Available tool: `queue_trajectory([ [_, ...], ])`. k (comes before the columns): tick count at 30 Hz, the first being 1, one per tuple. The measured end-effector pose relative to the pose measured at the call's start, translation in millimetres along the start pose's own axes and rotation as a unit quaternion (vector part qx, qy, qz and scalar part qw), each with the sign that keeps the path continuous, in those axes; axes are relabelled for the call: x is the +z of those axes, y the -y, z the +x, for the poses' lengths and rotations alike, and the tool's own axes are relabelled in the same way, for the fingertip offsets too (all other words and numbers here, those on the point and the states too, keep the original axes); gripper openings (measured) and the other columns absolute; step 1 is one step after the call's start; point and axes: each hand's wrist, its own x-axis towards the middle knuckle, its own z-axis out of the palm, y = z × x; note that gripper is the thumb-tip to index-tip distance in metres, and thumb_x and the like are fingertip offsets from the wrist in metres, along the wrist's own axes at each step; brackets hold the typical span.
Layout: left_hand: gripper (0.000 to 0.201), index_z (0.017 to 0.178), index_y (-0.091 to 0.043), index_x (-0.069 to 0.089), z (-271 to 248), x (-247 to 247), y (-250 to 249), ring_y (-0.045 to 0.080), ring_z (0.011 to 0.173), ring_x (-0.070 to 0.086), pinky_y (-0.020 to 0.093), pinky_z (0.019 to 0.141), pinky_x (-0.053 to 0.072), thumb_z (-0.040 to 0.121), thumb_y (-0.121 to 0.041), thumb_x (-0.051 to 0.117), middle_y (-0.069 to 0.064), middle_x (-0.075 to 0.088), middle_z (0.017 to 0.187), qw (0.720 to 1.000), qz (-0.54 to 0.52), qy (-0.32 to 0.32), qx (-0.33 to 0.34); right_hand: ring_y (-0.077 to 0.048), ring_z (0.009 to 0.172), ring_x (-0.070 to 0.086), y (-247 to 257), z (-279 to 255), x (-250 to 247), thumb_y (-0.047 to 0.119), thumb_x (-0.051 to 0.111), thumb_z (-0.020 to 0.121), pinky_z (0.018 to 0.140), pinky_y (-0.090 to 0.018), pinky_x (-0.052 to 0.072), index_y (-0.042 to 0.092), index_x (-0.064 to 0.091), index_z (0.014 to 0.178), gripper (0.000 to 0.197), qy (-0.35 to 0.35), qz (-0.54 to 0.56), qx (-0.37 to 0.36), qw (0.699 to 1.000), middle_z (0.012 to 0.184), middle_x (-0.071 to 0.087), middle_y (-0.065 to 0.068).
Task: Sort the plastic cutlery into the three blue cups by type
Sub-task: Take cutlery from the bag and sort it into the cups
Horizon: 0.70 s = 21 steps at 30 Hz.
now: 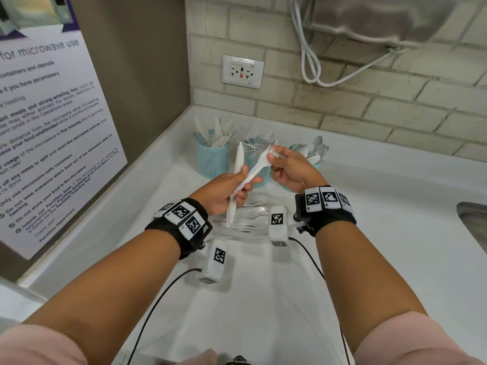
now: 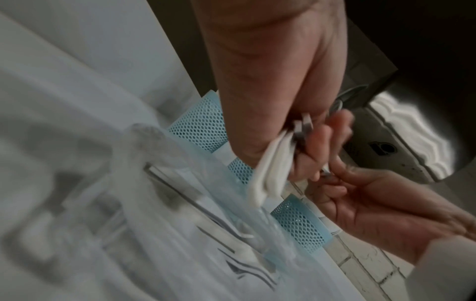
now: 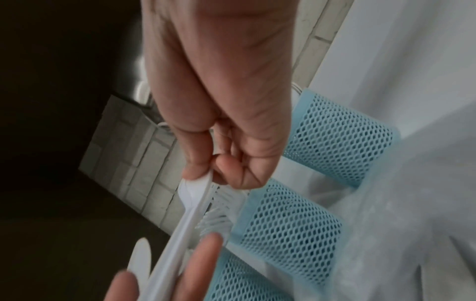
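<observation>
Fingers (image 1: 274,160) of my right hand (image 1: 291,169) pinch a fork (image 1: 259,164); left hand (image 1: 226,192) grips the remaining cutlery (image 1: 234,196). Pulling may loosen that bundle onto the desk (image 1: 369,233)

Office break-room kitchenette: microwave-use notice (image 1: 50,122) (Facilities Department), tiled backsplash (image 1: 342,101), wall outlet (image 1: 242,71), counter (image 1: 369,206).

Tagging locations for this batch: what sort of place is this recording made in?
Probably a shared workplace kitchenette. A wall notice sets out rules for microwave use, a white counter meets a brick-tiled wall with a power outlet, and a metal sink edge shows at the right.
</observation>
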Motion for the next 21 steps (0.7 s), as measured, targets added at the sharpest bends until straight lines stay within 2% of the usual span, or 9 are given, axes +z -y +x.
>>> queue_trajectory([
  [2, 0.043, 0.112, -0.006, 0.059, 0, -3, -1, 0.0, 0.037, 0.027, 0.011, 0.036, 0.023, 0.099, -0.04, 0.036, -0.01, 0.035, 0.052, 1.0, -0.001, -0.002, 0.0, -0.008, 0.057, 0.039, 2, 0, -2, 0.005, 0.05, 0.095, 0.041, -0.015, 0.035, 0.021, 0.054, 0.099, 0.017, -0.013, -0.007, -0.007, 1.0, 0.075, 0.05, -0.001],
  [4, 0.038, 0.113, -0.01, 0.061, 3, -2, -1, 0.001, 0.038, 0.023, 0.012, 0.036, 0.019, 0.1, -0.037, 0.038, -0.01, 0.032, 0.052, 0.998, 0.047, -0.038, 0.021, -0.009, 0.061, 0.043, 3, -1, 2, 0.02, 0.053, 0.095, 0.046, -0.018, 0.038, 0.025, 0.051, 0.107, 0.012, -0.012, -0.077, -0.012, 0.997, 0.079, 0.052, 0.002],
  [6, 0.036, 0.115, -0.011, 0.063, 5, 0, -1, 0.002, 0.04, 0.023, 0.013, 0.038, 0.018, 0.099, -0.035, 0.042, -0.009, 0.033, 0.057, 0.991, 0.098, -0.071, 0.05, -0.009, 0.062, 0.046, 4, -1, 8, 0.034, 0.056, 0.092, 0.05, -0.02, 0.04, 0.025, 0.047, 0.116, 0.027, -0.023, -0.155, -0.024, 0.987, 0.081, 0.054, 0.004],
  [7, 0.034, 0.115, -0.012, 0.063, 6, 1, -1, 0.003, 0.041, 0.024, 0.013, 0.039, 0.018, 0.098, -0.035, 0.044, -0.008, 0.034, 0.059, 0.989, 0.112, -0.081, 0.061, -0.009, 0.06, 0.047, 5, 0, 11, 0.034, 0.058, 0.091, 0.049, -0.02, 0.04, 0.021, 0.045, 0.118, 0.033, -0.035, -0.175, -0.041, 0.983, 0.08, 0.054, 0.003],
  [10, 0.035, 0.112, -0.013, 0.064, 8, 2, -3, 0.001, 0.041, 0.028, 0.012, 0.038, 0.02, 0.097, -0.038, 0.045, -0.007, 0.04, 0.065, 0.988, 0.104, -0.089, 0.071, -0.01, 0.052, 0.05, 13, 5, 16, 0.016, 0.059, 0.091, 0.042, -0.018, 0.041, 0.012, 0.042, 0.113, 0.028, -0.068, -0.205, -0.099, 0.971, 0.071, 0.054, -0.003],
  [13, 0.043, 0.114, -0.01, 0.062, 9, 0, -7, 0.001, 0.042, 0.033, 0.011, 0.035, 0.023, 0.097, -0.044, 0.042, -0.005, 0.049, 0.068, 0.992, 0.053, -0.1, 0.051, -0.009, 0.045, 0.053, 37, 11, 14, 0.003, 0.05, 0.09, 0.049, -0.021, 0.051, 0.007, 0.041, 0.119, 0.03, -0.121, -0.227, -0.179, 0.95, 0.068, 0.055, -0.007],
  [15, 0.036, 0.112, -0.013, 0.059, 9, -2, -9, 0.002, 0.041, 0.035, 0.011, 0.034, 0.023, 0.097, -0.042, 0.042, -0.003, 0.053, 0.067, 0.994, 0.012, -0.106, 0.029, -0.013, 0.05, 0.054, 55, 18, 10, 0.0, 0.045, 0.088, 0.057, -0.027, 0.054, 0.007, 0.039, 0.122, 0.035, -0.179, -0.216, -0.244, 0.928, 0.074, 0.054, -0.007],
  [18, 0.014, 0.105, -0.016, 0.048, 9, -4, -10, 0.005, 0.038, 0.037, 0.011, 0.034, 0.024, 0.097, -0.026, 0.042, 0.002, 0.056, 0.067, 0.993, -0.06, -0.098, 0.006, -0.019, 0.061, 0.053, 63, 27, 9, 0.001, 0.04, 0.087, 0.064, -0.034, 0.051, 0.006, 0.038, 0.126, 0.039, -0.244, -0.246, -0.335, 0.876, 0.072, 0.05, -0.003],
  [21, 0.006, 0.096, -0.019, 0.044, 10, -4, -11, 0.007, 0.043, 0.036, 0.012, 0.034, 0.025, 0.097, -0.019, 0.039, 0.004, 0.055, 0.069, 0.99, -0.093, -0.105, 0.003, -0.018, 0.069, 0.049, 49, 37, 13, 0.001, 0.041, 0.091, 0.068, -0.025, 0.043, 0.003, 0.035, 0.134, 0.043, -0.235, -0.322, -0.365, 0.842, 0.073, 0.05, -0.004],
])
